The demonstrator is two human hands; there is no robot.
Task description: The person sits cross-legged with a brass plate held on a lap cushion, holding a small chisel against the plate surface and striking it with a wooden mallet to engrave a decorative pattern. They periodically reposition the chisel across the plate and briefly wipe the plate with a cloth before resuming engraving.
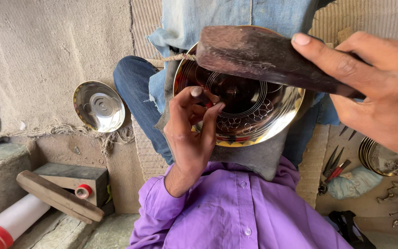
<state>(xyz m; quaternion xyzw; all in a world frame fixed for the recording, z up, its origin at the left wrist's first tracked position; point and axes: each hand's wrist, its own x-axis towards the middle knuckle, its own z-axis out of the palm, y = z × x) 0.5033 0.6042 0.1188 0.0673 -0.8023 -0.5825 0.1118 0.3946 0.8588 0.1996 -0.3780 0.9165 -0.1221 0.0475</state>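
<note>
1. Brass plate [249, 108] rests tilted on the lap, on a grey cloth pad [259, 157] over the jeans; engraved rings and a floral band show on its face.
2. Left hand [192, 127]: fingers pinched together on a small tool at the plate's face. The tool itself is almost wholly hidden by the fingertips; its kind cannot be made out.
3. Right hand [378, 90]: clamped on a dark wooden block [263, 57], held above the plate's far rim.
4. Judgement: the work goes best with the tool tip seated on the pattern line, the left hand braced against the plate, and the block brought down squarely and lightly.
5. Second plate [99, 106] lies on the floor, left. A stack of plates [383, 159] sits right, cut off by the right hand.
6. Pliers and small tools [335, 168], near right, are hard to tell apart.
7. Wooden bar [58, 196], near left, leans on a grey block [77, 177].
</note>
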